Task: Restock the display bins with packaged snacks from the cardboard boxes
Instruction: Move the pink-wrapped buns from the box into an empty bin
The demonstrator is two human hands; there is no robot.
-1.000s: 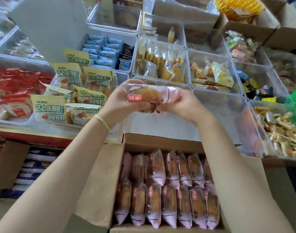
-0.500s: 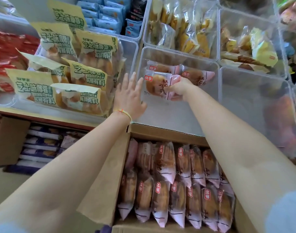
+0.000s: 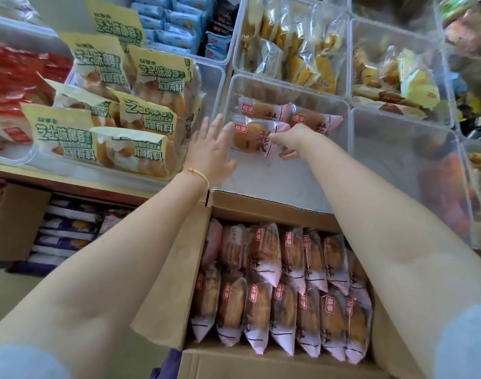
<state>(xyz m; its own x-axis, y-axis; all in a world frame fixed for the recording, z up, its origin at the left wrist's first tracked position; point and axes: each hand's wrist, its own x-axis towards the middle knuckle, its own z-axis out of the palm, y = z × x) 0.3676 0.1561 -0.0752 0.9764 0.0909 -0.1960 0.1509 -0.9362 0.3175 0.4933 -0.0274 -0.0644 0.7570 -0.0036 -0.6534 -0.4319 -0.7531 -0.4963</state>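
Note:
A clear display bin in the middle holds two pink-and-clear bread packs at its back. My right hand grips a third bread pack by its pink end, low inside the bin in front of the other two. At the bin's left wall my left hand is flat with fingers spread, and it holds nothing. Below, an open cardboard box shows two rows of the same bread packs standing on end.
The bin to the left holds yellow-labelled bread bags. Behind are bins with blue packets and yellow pastries. A nearly bare clear bin sits to the right. Another box of dark packs stands lower left.
My right hand has brought the bread pack lower, onto the bin floor in front of the two others. My left hand let go of it earlier and rests spread beside the bin.

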